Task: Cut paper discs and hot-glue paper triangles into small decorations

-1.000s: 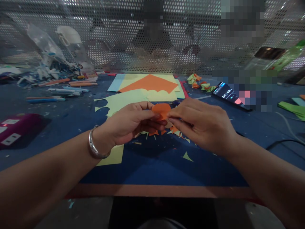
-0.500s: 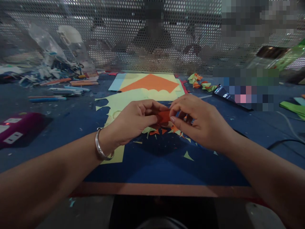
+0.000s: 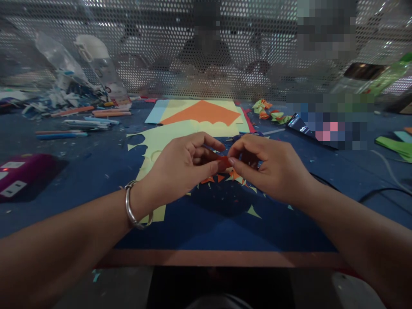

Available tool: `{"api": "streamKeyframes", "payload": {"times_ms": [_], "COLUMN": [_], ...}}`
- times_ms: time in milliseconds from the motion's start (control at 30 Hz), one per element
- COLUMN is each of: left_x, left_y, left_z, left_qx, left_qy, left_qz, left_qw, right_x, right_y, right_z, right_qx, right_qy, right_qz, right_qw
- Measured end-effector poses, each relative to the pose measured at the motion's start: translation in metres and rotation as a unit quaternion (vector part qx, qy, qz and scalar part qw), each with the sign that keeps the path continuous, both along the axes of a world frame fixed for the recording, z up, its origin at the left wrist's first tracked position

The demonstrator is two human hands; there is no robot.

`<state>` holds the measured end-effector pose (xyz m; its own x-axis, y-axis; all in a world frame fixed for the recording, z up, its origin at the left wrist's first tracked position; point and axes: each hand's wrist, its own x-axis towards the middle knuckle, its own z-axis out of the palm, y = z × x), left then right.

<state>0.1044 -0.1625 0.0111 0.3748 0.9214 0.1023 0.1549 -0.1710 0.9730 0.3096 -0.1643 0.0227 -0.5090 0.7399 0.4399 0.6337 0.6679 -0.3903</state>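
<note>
Between my two hands, above the blue table, is a small piece of orange paper (image 3: 224, 162). My left hand (image 3: 189, 161) holds its left end, thumb below and fingers curled behind. My right hand (image 3: 265, 161) pinches the other end between thumb and fingertips. Fingers cover most of the piece, so its full shape is hidden. Under the hands lie orange and pale yellow paper scraps (image 3: 236, 175). Just behind my left hand spreads a pale yellow sheet (image 3: 170, 133) with rounded bites cut from its edge. Beyond it lies a larger orange sheet (image 3: 202, 113).
A purple power strip (image 3: 28, 174) sits at the left. Behind it are rolled paper sticks (image 3: 112, 113), blue shreds (image 3: 64, 96) and a clear bottle (image 3: 106, 71). To the right lie crumpled paper pieces (image 3: 272, 112), a phone (image 3: 304, 131) and green paper (image 3: 394, 148). A perforated metal screen (image 3: 154, 51) stands behind.
My left fingers have lifted and loosened a little around the orange paper, and less of the piece shows now. The view has shifted slightly.
</note>
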Motion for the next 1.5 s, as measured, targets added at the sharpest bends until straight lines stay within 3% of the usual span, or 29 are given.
{"api": "streamKeyframes", "payload": {"times_ms": [267,600,800,967,1300,1500], "left_x": [0.0007,-0.0011,-0.0015,-0.0031,-0.0024,-0.0028], "left_y": [-0.0017,-0.0012,-0.0012,0.0015,0.0012,0.0032], "left_z": [0.0033,-0.0007,-0.0007,-0.0014,0.0049,0.0019], "left_qx": [0.074,0.116,0.093,0.014,-0.051,-0.052], "left_qy": [0.043,0.02,0.045,0.048,0.066,0.058], "left_qz": [0.034,0.032,0.037,-0.011,-0.044,-0.048], "left_qw": [0.996,0.993,0.994,0.999,0.996,0.996], "right_x": [-0.0001,0.0018,-0.0004,-0.001,0.0008,0.0013], "right_y": [0.0009,0.0047,0.0017,0.002,0.0001,0.0023], "right_z": [-0.0048,-0.0048,-0.0021,-0.0019,-0.002,-0.0033], "right_qx": [0.016,-0.065,-0.062,-0.06,-0.066,-0.124], "right_qy": [0.054,0.08,0.067,0.069,0.062,0.083], "right_qz": [0.024,0.022,0.013,0.009,0.014,0.021], "right_qw": [0.998,0.994,0.996,0.996,0.996,0.989]}}
